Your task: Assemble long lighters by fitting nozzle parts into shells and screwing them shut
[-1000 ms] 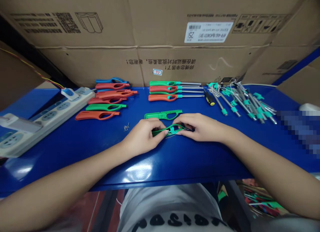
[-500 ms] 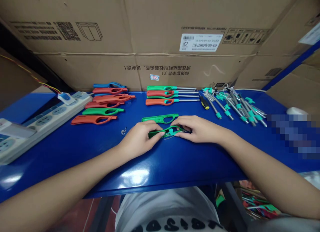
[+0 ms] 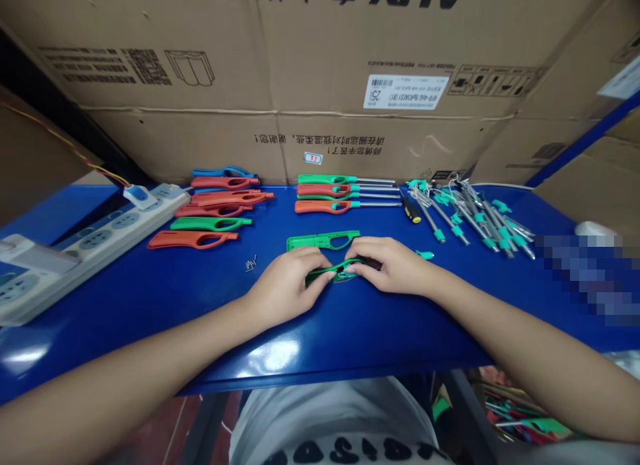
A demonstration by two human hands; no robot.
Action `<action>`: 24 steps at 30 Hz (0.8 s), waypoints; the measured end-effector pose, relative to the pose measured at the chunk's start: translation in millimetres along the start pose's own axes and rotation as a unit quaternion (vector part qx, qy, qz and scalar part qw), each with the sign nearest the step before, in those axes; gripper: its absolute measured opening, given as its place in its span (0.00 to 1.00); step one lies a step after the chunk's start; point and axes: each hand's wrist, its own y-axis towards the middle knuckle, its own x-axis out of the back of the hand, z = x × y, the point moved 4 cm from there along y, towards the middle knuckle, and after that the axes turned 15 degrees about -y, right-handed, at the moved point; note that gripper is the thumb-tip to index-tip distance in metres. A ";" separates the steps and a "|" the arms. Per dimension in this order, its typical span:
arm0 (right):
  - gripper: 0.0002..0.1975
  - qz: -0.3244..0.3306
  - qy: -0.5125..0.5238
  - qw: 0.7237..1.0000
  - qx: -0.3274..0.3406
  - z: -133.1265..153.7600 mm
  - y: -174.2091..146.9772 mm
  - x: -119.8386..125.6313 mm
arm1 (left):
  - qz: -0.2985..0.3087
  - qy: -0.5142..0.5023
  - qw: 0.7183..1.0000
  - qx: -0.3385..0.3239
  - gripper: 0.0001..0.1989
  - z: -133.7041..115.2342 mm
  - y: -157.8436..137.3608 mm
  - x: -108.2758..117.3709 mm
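Between my two hands is a green lighter handle half (image 3: 316, 273) with a teal part inside it. My left hand (image 3: 285, 283) pinches its left end between thumb and fingers. My right hand (image 3: 395, 266) is closed over its right end and the teal part, and its fingers hide the details there. Just behind them lies a second green handle half (image 3: 310, 241), flat on the table. A few small screws (image 3: 251, 263) are scattered left of my left hand. A teal piece (image 3: 425, 255) shows beyond my right wrist.
Orange, green and blue handles (image 3: 197, 239) are stacked at the left, beside a power strip (image 3: 107, 237). Lighters with metal tubes (image 3: 325, 207) lie in the back middle. A screwdriver (image 3: 412, 210) separates them from a pile of metal tubes (image 3: 483, 221). Cardboard (image 3: 200, 138) walls the back.
The handle half has turned in my fingers, its edge now more upright. The teal piece beyond my right wrist has come into sight. The whole view has shifted slightly.
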 end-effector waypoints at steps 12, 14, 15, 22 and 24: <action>0.10 0.066 0.018 0.998 -0.001 -2.7 -0.6 7.4 | -0.003 -0.007 0.999 0.041 0.07 4.0 1.6 -1.2; 0.11 0.069 0.015 0.997 -0.013 -2.5 -0.5 6.7 | -0.006 -0.013 0.999 0.043 0.07 4.1 1.5 -0.9; 0.10 0.069 0.013 0.997 -0.021 -2.2 -0.3 5.9 | -0.007 -0.017 0.999 0.042 0.07 4.3 1.6 -0.6; 0.09 0.063 0.007 0.997 -0.048 -1.4 1.0 3.2 | 0.001 -0.018 1.000 0.026 0.09 5.5 4.6 0.9; 0.11 0.062 0.023 0.997 -0.041 -3.1 0.0 6.1 | 0.007 -0.013 1.000 0.019 0.10 5.3 4.8 1.8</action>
